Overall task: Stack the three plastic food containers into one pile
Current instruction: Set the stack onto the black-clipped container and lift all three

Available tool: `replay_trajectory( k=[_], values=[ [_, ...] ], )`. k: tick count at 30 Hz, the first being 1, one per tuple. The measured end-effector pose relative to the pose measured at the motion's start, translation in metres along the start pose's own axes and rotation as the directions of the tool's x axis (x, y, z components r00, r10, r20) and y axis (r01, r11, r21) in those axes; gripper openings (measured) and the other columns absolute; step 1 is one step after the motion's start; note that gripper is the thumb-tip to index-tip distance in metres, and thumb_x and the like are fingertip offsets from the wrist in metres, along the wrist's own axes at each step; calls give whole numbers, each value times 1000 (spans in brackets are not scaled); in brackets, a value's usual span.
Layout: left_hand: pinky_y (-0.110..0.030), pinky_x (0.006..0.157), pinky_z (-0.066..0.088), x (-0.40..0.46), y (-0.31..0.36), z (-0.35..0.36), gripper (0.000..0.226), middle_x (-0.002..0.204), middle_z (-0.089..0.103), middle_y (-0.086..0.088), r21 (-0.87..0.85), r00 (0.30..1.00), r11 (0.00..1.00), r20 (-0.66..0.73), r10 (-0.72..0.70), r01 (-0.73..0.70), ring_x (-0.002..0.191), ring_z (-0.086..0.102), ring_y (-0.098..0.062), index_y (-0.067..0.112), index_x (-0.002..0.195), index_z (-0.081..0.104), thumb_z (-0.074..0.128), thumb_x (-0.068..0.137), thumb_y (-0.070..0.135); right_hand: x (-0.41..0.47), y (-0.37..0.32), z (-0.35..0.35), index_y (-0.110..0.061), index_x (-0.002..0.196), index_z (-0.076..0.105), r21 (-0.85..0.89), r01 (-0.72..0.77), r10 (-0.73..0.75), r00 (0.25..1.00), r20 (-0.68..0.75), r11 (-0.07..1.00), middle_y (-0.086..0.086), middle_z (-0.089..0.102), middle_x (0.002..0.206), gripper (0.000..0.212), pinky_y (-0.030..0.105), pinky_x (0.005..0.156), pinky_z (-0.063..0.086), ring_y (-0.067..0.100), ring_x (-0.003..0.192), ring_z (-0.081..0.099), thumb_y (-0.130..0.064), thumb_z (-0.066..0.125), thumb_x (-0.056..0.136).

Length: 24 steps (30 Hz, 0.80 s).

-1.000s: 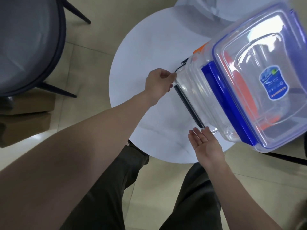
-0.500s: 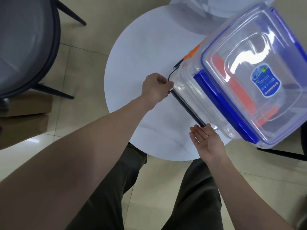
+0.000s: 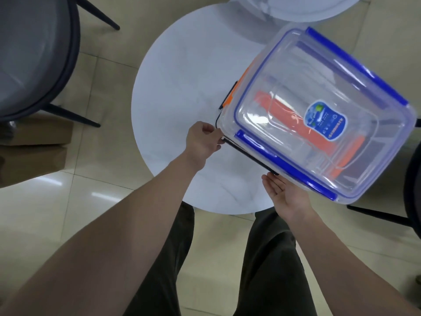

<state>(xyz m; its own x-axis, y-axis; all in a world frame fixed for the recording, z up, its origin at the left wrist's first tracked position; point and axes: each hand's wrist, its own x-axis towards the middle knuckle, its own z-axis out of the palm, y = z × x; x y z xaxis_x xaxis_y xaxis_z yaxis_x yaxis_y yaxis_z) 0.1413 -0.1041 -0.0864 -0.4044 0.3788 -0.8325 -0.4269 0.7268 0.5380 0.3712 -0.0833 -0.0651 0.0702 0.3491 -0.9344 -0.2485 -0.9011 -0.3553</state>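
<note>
Three clear plastic containers stand in one pile on the round white table (image 3: 182, 87). The top container (image 3: 296, 71) has a blue-trimmed lid with a blue label. An orange-trimmed container (image 3: 232, 96) shows beneath it. At the bottom, a black-trimmed container (image 3: 248, 157) shows only its rim. My left hand (image 3: 202, 142) pinches the bottom container's near-left corner. My right hand (image 3: 284, 197) is flat, palm up, touching the pile's near side at the table edge.
A dark grey chair (image 3: 34, 53) stands at the left with a cardboard box (image 3: 34, 144) under it. A second white tabletop (image 3: 296, 8) lies beyond. Another dark chair's leg (image 3: 376, 213) is at the right. My legs are below the table edge.
The pile has shifted slightly and I now see it more from above. Both hands stay at the same corners of the bottom container.
</note>
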Motion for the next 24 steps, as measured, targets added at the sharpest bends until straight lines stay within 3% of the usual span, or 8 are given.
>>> replay_trajectory(
  k=[4,8,13,14,16,19,21,24],
  values=[
    [-50,91,62,-13,-6,9,43,116,72,-24,-60,999,998,-32,1,-3,91,75,-28,-3,123,60,78,88,14,6,-10,-10,3,140,47,-51,39,-38,999,21,998,25,60,136,49,34,72,64,40,122,62,-18,61,97],
    [-53,95,60,-22,-9,18,42,118,70,-27,-103,999,995,-50,6,-11,89,72,-26,-7,124,59,76,89,8,17,-21,-20,4,138,48,-108,85,-83,996,20,991,28,59,136,47,32,69,62,39,119,64,-11,62,97],
    [-52,98,57,-28,-12,26,32,117,66,-30,-181,998,984,-63,-11,-1,93,67,-29,-6,119,57,71,91,1,25,-36,-23,0,127,57,-199,138,-122,988,93,970,24,63,126,31,38,81,63,39,115,63,-8,58,98],
    [-50,97,58,-29,-13,27,27,112,65,-26,-188,997,982,-72,-9,-5,92,65,-29,-3,115,57,70,90,-2,22,-37,-22,-2,117,60,-230,166,-142,983,119,959,23,62,118,27,45,88,60,39,109,62,-12,65,93],
    [-44,87,59,-29,-15,29,25,103,63,-19,-196,997,980,-78,-2,-13,91,62,-28,2,105,57,68,87,-12,15,-41,-22,-12,95,65,-285,254,-209,962,177,924,17,63,101,44,54,99,51,38,99,55,-32,90,65],
    [-40,78,55,-34,-12,30,31,83,62,-11,-184,999,983,-45,20,-28,79,60,-26,10,82,58,75,73,-14,13,-45,-21,-28,66,71,-211,313,-253,929,271,926,5,65,78,53,52,84,47,36,86,51,-53,99,29],
    [-44,83,56,-35,-8,33,28,79,62,-10,-167,999,985,-24,44,-48,78,60,-27,12,77,58,75,64,-7,14,-50,-20,-27,70,74,-185,314,-257,926,278,931,4,70,81,48,50,83,52,33,86,57,-49,99,36],
    [-52,96,57,-27,-5,42,26,89,66,-12,-222,998,974,-54,35,-46,83,65,-26,9,88,61,75,81,-11,23,-53,-22,-4,119,65,-140,256,-224,952,211,956,22,67,115,39,50,93,57,39,108,64,-15,77,83]
  ],
)
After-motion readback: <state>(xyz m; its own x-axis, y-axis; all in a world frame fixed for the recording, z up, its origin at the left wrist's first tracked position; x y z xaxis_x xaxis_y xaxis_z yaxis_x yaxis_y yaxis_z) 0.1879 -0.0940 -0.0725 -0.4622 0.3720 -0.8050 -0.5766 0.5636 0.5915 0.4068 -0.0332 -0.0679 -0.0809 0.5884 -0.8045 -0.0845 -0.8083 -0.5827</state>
